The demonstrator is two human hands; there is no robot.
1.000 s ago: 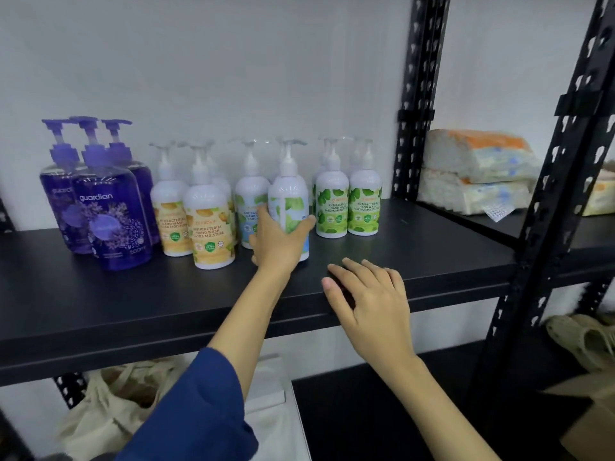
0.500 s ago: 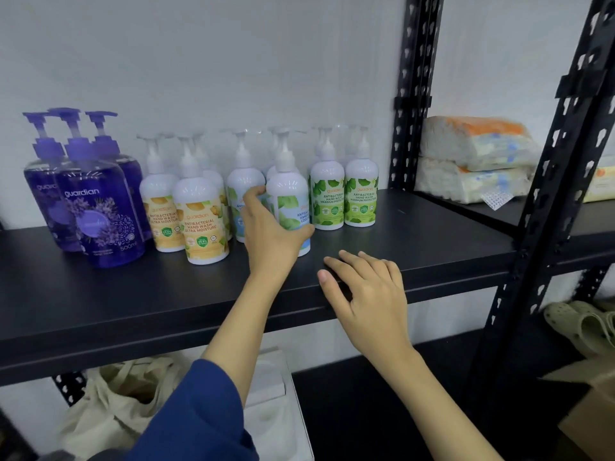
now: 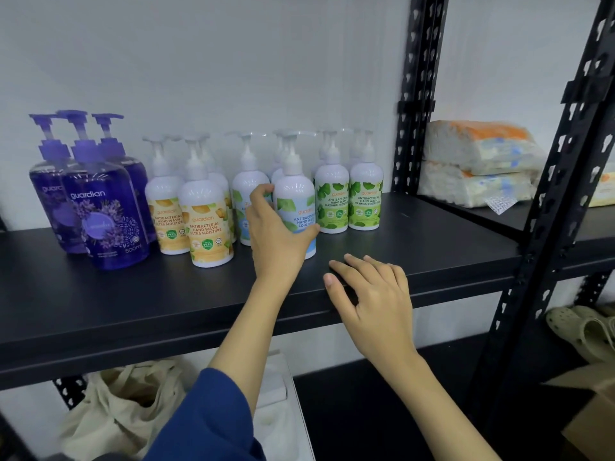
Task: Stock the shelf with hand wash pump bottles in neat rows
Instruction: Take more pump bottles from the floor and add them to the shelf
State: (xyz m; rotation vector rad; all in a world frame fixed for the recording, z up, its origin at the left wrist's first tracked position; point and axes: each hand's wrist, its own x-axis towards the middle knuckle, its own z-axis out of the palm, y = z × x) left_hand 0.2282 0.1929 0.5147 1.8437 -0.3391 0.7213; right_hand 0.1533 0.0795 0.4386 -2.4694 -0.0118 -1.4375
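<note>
My left hand (image 3: pixel 278 234) wraps the lower body of a blue-labelled hand wash bottle (image 3: pixel 295 207), which stands upright on the black shelf (image 3: pixel 416 241), forward of the rows along the back edge, so I can line it up with its neighbours. Just to its right stand green-labelled bottles (image 3: pixel 347 201); to its left, yellow-labelled bottles (image 3: pixel 203 224), then purple bottles (image 3: pixel 100 207) at the far left. My right hand (image 3: pixel 372 294) rests with relaxed fingers on the shelf's front edge, likely steadying me.

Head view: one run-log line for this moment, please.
left hand grips Cool Mint bottle | bottle upright on shelf | right hand rests on shelf edge
</note>
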